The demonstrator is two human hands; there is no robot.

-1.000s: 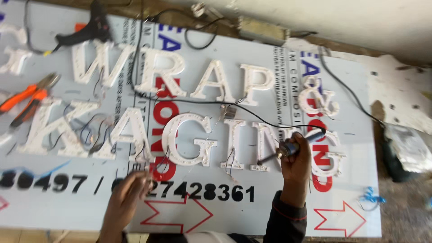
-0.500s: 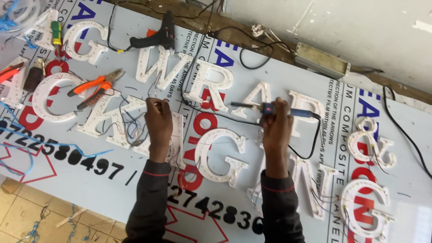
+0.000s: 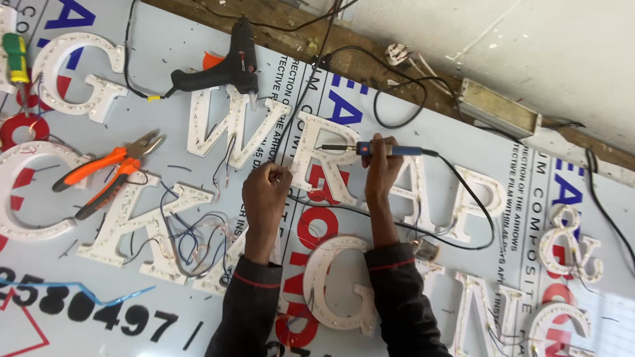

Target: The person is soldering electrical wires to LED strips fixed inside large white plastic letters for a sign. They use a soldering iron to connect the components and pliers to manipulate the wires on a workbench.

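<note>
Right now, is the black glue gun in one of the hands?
No, the glue gun lies on the sign board; the right hand holds a soldering iron.

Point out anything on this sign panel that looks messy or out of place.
Loose thin wires lie in a tangle over the white K letter, spilling onto the panel. The orange pliers rest across that letter's upper arm. Nothing looks broken or spilled.
</note>
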